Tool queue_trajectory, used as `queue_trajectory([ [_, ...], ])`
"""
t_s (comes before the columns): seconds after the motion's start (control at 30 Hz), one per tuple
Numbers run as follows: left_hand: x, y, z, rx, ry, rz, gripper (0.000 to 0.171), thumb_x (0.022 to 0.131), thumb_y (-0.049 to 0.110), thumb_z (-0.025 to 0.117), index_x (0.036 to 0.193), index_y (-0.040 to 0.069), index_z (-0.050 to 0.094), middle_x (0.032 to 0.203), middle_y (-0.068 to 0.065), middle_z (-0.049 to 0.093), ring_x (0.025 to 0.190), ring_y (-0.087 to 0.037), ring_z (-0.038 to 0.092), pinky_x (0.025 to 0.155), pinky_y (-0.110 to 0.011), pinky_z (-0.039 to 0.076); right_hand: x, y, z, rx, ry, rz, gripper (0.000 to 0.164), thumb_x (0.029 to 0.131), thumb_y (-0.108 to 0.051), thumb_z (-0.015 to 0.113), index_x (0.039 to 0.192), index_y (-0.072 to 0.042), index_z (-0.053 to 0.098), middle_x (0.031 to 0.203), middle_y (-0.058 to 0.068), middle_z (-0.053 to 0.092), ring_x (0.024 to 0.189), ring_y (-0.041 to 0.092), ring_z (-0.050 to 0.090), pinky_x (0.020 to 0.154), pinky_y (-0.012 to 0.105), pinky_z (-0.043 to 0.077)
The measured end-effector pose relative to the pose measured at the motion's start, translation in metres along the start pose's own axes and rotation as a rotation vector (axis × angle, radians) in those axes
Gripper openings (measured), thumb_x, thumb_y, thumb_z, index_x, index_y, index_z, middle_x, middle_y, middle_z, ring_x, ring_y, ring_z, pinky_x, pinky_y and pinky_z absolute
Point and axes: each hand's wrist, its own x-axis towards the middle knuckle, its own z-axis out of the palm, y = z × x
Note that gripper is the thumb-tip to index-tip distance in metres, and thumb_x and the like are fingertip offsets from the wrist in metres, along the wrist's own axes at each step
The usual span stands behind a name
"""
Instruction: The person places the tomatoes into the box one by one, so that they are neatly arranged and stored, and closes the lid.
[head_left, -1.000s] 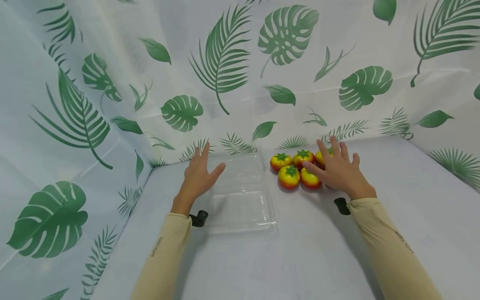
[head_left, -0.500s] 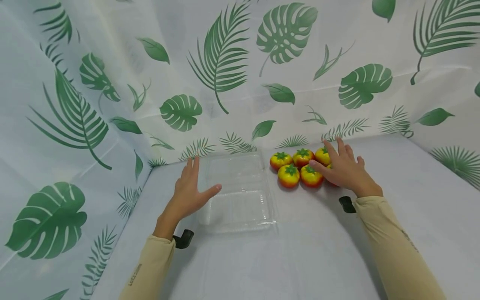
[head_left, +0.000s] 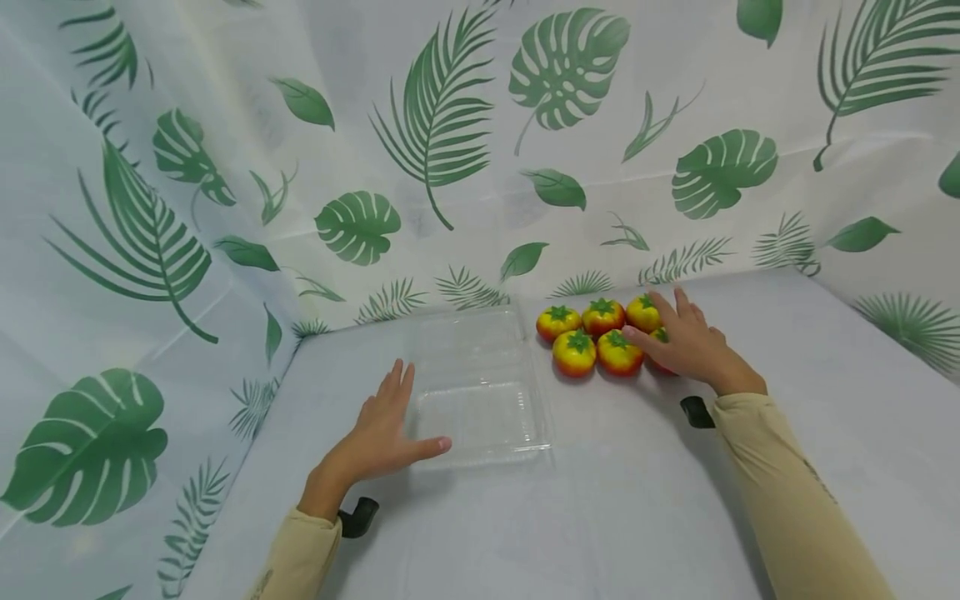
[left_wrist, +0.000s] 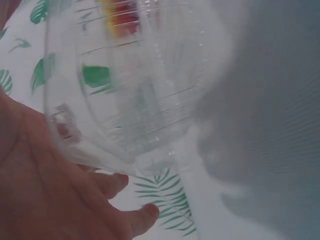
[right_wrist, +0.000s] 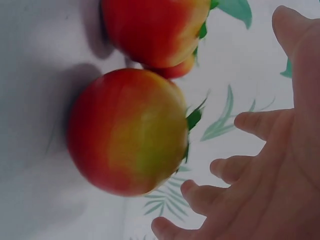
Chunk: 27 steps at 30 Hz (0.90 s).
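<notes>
In the head view a clear plastic container lies on the table, left of centre. My left hand hovers at its left front side, fingers straight and thumb stretched out, holding nothing. The left wrist view has the hand beside the container's clear wall. To the right, several red-and-yellow tomatoes with green star-shaped tops sit in two rows. My right hand spreads over the right end, partly hiding a tomato. The right wrist view shows a gap between its fingers and the nearest tomato.
The white table runs back to a white curtain printed with green leaves, which also rises at both sides. A black device sits at the right wrist, and another black device at the left.
My left hand has drawn back toward me and slightly left, from above the container's left side to its front corner. My right hand has shifted a little right; container and tomatoes stay put.
</notes>
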Motion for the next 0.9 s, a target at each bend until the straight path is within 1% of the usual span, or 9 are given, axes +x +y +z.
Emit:
queue_trajectory([
  [0.1,-0.003,-0.003,0.003,-0.019,-0.031,0.015,0.13,0.089,0.064,0.076,0.171,0.002,-0.003,0.178,-0.015,-0.013,0.163,-0.037,-0.009,0.126,-0.069,0.004,0.001,0.004,0.001,0.011,-0.015,0.011,0.108,0.104,-0.071,0.049,0.169,0.003,0.004,0.166,0.045,-0.012,0.147,0.071,0.005,0.109,0.088,0.013],
  [0.2,-0.004,-0.006,0.003,-0.037,-0.028,0.037,0.13,0.089,0.062,0.079,0.171,0.001,-0.002,0.178,-0.015,-0.014,0.163,-0.037,-0.009,0.125,-0.069,0.003,0.001,0.009,-0.001,0.039,-0.022,0.008,0.107,0.105,-0.067,0.052,0.169,0.002,0.003,0.166,0.044,-0.014,0.146,0.073,0.008,0.107,0.089,0.016],
  [0.3,-0.005,-0.01,0.003,-0.058,-0.022,0.038,0.132,0.088,0.06,0.081,0.17,0.0,-0.002,0.178,-0.015,-0.014,0.163,-0.037,-0.009,0.125,-0.069,0.002,0.001,0.013,-0.005,0.072,-0.022,-0.013,0.107,0.104,-0.063,0.058,0.169,0.003,0.003,0.166,0.044,-0.012,0.147,0.072,0.009,0.108,0.087,0.017],
  [0.37,-0.006,-0.013,0.004,-0.077,-0.025,0.032,0.132,0.087,0.059,0.082,0.17,0.0,-0.003,0.178,-0.015,-0.014,0.163,-0.038,-0.009,0.125,-0.069,0.002,0.0,0.016,-0.008,0.089,-0.023,-0.025,0.108,0.104,-0.06,0.061,0.168,0.005,0.004,0.167,0.044,-0.009,0.149,0.069,0.009,0.111,0.085,0.017],
  [0.5,-0.007,-0.02,0.008,-0.107,-0.033,0.014,0.133,0.087,0.059,0.082,0.171,0.002,-0.004,0.177,-0.015,-0.015,0.162,-0.04,-0.008,0.125,-0.07,0.004,-0.003,0.025,-0.013,0.096,-0.023,-0.044,0.108,0.102,-0.056,0.066,0.167,0.008,0.008,0.167,0.043,0.005,0.15,0.065,0.013,0.114,0.082,0.019],
  [0.57,-0.006,-0.021,0.01,-0.119,-0.037,0.011,0.132,0.088,0.059,0.081,0.171,0.002,-0.004,0.178,-0.014,-0.016,0.162,-0.041,-0.007,0.125,-0.07,0.006,-0.005,0.03,-0.014,0.105,-0.021,-0.047,0.106,0.102,-0.054,0.067,0.167,0.009,0.009,0.167,0.042,0.011,0.15,0.064,0.016,0.115,0.08,0.021],
  [0.67,-0.005,-0.023,0.01,-0.128,-0.04,0.004,0.131,0.089,0.059,0.08,0.171,0.003,-0.005,0.177,-0.012,-0.017,0.162,-0.041,-0.007,0.125,-0.07,0.008,-0.008,0.036,-0.016,0.122,-0.025,-0.036,0.106,0.102,-0.055,0.066,0.167,0.008,0.011,0.165,0.043,0.017,0.147,0.064,0.025,0.114,0.079,0.027],
  [0.8,-0.003,-0.022,0.006,-0.118,-0.045,0.006,0.129,0.092,0.06,0.078,0.17,0.002,-0.007,0.177,-0.013,-0.018,0.162,-0.041,-0.006,0.125,-0.069,0.01,-0.009,0.044,-0.017,0.14,-0.034,-0.013,0.105,0.102,-0.057,0.066,0.166,0.007,0.013,0.161,0.045,0.023,0.14,0.064,0.036,0.109,0.077,0.037],
  [0.9,0.001,-0.021,0.001,-0.111,-0.06,0.01,0.128,0.092,0.061,0.076,0.17,0.002,-0.007,0.177,-0.013,-0.017,0.162,-0.041,-0.003,0.125,-0.069,0.013,-0.007,0.048,-0.013,0.152,-0.046,0.0,0.105,0.101,-0.056,0.068,0.165,0.008,0.016,0.157,0.046,0.027,0.138,0.063,0.039,0.108,0.076,0.04],
])
